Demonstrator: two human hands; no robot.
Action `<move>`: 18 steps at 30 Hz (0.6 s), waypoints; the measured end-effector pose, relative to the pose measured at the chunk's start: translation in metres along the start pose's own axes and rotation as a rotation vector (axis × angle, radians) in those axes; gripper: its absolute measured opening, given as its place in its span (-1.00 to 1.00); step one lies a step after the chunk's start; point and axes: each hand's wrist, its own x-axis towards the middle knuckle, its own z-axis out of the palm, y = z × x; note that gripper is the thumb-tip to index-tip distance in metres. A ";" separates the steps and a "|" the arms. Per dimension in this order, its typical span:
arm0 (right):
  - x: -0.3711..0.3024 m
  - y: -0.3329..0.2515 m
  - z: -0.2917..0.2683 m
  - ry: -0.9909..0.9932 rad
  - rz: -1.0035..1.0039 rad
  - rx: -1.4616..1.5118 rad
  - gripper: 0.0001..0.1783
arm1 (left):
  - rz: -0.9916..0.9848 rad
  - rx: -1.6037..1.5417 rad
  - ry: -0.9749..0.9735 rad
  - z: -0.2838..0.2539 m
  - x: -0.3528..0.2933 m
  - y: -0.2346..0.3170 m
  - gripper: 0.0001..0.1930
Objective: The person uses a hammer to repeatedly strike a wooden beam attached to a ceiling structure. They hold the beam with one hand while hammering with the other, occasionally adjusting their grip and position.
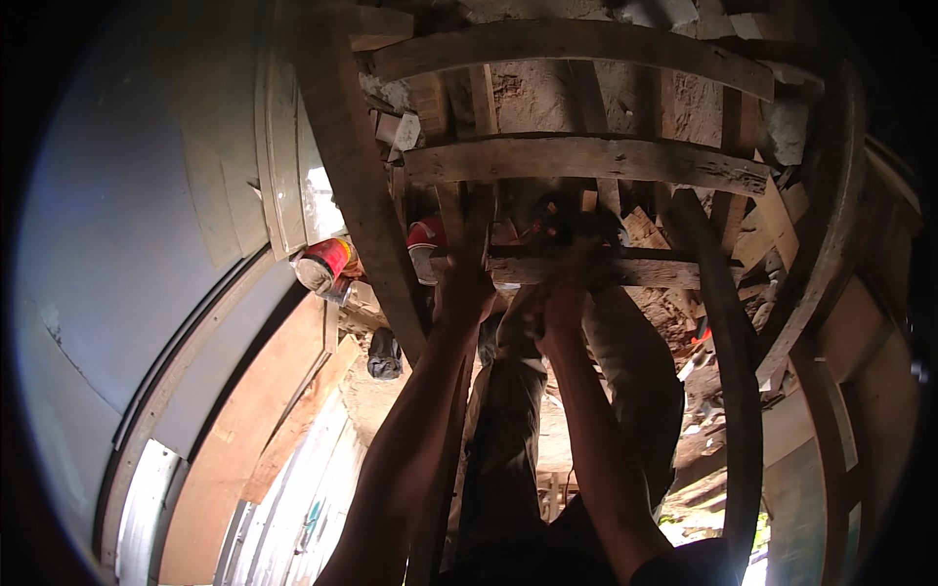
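Note:
My left hand (pixel 467 293) is closed around a narrow wooden strip (pixel 477 230), beside the left end of a short wooden crossbar (pixel 635 269). My right hand (pixel 560 305) is closed a little to the right, just below the same crossbar. A dark, blurred shape (pixel 589 256) rises from its fingers over the bar; I cannot make out what it is. Both hands are in shadow, and the fingers show poorly. Farther off, two weathered wooden slats (pixel 586 161) run across the frame between long side beams (pixel 357 176).
A red and yellow can (pixel 324 266) lies left of the frame, and a red and white container (pixel 426 244) sits behind the left hand. A dark object (pixel 384 354) stands below the can. Wood scraps (pixel 645 230) litter the ground. A pale panel (pixel 137 225) fills the left side.

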 end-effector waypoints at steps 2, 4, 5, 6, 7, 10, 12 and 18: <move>-0.009 -0.019 -0.003 -0.118 0.252 -0.277 -0.62 | 0.043 -0.011 -0.008 0.002 -0.002 -0.008 -0.46; -0.025 -0.032 0.003 -0.194 0.366 -0.435 -0.63 | 0.012 -0.157 0.040 0.044 -0.001 -0.043 -0.45; -0.025 -0.027 0.001 -0.189 0.284 -0.376 -0.63 | -0.051 -0.234 0.046 0.042 0.002 -0.042 -0.45; -0.026 -0.018 0.002 -0.194 0.208 -0.320 -0.63 | -0.117 -0.305 0.061 0.038 0.003 -0.041 -0.45; -0.022 -0.016 -0.006 -0.158 0.103 -0.237 -0.63 | -0.186 -0.343 0.009 -0.005 -0.002 -0.003 -0.45; -0.015 0.006 -0.007 -0.231 0.149 -0.110 -0.61 | -0.250 -0.367 0.006 -0.032 -0.011 0.012 -0.44; -0.025 0.007 0.013 -0.142 0.181 -0.325 -0.59 | -0.246 -0.338 -0.038 -0.018 -0.010 0.001 -0.40; -0.032 -0.048 0.014 -0.013 -0.060 -0.041 -0.58 | -0.248 -0.348 -0.038 -0.028 -0.013 0.008 -0.42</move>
